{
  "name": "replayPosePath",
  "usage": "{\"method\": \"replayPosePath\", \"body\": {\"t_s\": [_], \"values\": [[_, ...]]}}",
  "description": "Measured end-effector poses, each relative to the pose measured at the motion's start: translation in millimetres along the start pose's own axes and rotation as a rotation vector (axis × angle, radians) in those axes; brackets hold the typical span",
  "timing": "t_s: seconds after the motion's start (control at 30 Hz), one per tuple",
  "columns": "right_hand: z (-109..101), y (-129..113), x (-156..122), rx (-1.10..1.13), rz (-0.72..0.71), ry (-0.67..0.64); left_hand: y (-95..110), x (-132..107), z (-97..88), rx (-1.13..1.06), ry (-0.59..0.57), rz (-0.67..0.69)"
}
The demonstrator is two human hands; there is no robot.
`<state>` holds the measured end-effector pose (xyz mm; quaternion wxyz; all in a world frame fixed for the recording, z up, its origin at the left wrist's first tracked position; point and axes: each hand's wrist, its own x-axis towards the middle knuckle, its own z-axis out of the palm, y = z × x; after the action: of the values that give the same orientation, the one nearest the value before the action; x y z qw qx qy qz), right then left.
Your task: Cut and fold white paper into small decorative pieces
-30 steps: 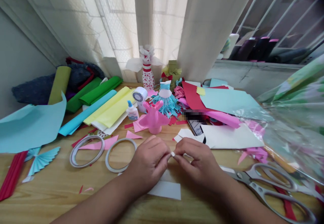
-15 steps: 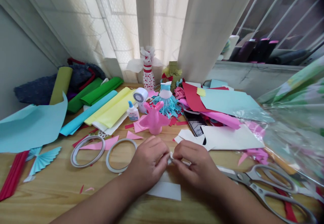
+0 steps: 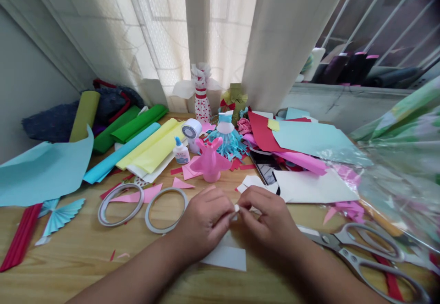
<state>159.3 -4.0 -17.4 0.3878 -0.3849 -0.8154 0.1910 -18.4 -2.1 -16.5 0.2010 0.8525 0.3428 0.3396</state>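
Observation:
My left hand [image 3: 211, 217] and my right hand [image 3: 268, 214] meet at the middle of the table, fingertips pinched together. Between them they hold a small piece of white paper [image 3: 236, 209], mostly hidden by the fingers. Below the hands a flat white paper strip [image 3: 227, 257] lies on the wood, partly covered by my left hand. Just beyond my hands stands a pink paper figure [image 3: 211, 162] with two flared sides. A roll of tape [image 3: 166, 210] lies flat beside my left hand. To the right of my right hand rest large scissors [image 3: 330, 240].
Another tape roll [image 3: 121, 204], a glue bottle [image 3: 180, 152] and rolled coloured papers [image 3: 147, 148] are on the left. A fringed blue paper dress [image 3: 227, 136] stands behind the pink figure. On the right lie a phone [image 3: 265, 168], white card [image 3: 316, 187] and clear plastic [image 3: 402, 189].
My hands have shifted very slightly to the right, the fingers turning around the small white paper. The other things stay where they were.

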Motion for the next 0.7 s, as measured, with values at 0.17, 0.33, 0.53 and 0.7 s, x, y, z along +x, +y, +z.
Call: {"method": "replayPosePath", "body": {"t_s": [0.17,0.33,0.53,0.7], "values": [[-0.8,-0.7,-0.8,0.028,-0.07,-0.021,0.0,0.4,-0.6,0.019,0.049,-0.037],[-0.4,1.0,-1.2,0.006,0.007,0.015,0.5,0.4,-0.7,-0.009,0.027,-0.002],[0.8,-1.3,-0.8,0.037,-0.077,-0.014,-1.0,-0.2,-1.2,0.018,0.072,-0.063],[0.7,0.8,-0.9,0.043,0.041,0.059,0.3,1.6,-2.3,-0.069,0.112,-0.072]]}}
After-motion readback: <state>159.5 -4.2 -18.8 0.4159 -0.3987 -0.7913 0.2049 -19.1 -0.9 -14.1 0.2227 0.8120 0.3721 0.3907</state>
